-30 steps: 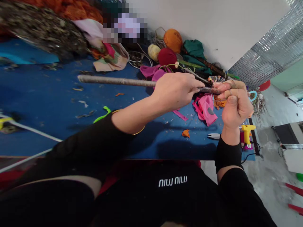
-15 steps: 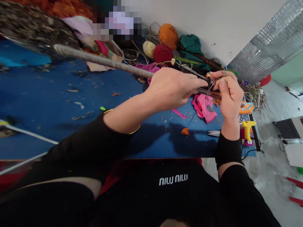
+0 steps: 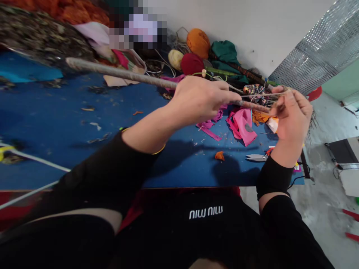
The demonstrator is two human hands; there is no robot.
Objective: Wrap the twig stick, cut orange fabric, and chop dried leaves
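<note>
**Left hand (image 3: 200,98) clamped on a long rod (image 3: 120,73), right hand (image 3: 293,116) on a thin strand (image 3: 260,95)**

Beyond the rod's left end lies what looks like a clear bag (image 3: 50,41), filled with dark brown, shredded-looking material. Orange fabric (image 3: 81,13) is heaped behind it.

The rod is held above a blue table (image 3: 56,112), slanting across it. The left hand is wrapped around its middle. The strand stretches from the left fingers, just above the rod's right part, to the right hand, whose thumb and fingers are pinched together on it.

Beyond the rod's middle, an orange round bundle (image 3: 198,43), a pale yellow ball (image 3: 175,59), a dark red ball (image 3: 192,64) and a green cloth bundle (image 3: 224,52) sit against a white wall (image 3: 238,18). Pink fabric (image 3: 243,127) lies on the near side of the rod's right part; nearer still are an orange scrap (image 3: 220,155) and scissors (image 3: 254,158). A silvery mesh sheet (image 3: 316,48) rises beyond the rod's right end, and grey floor (image 3: 325,209) shows past the table there.

The left hand hides part of the rod, and its right tip is hard to separate from the right hand. The right forearm covers the scissors' handles. A pixelated patch obscures the area behind the rod's left half.
</note>
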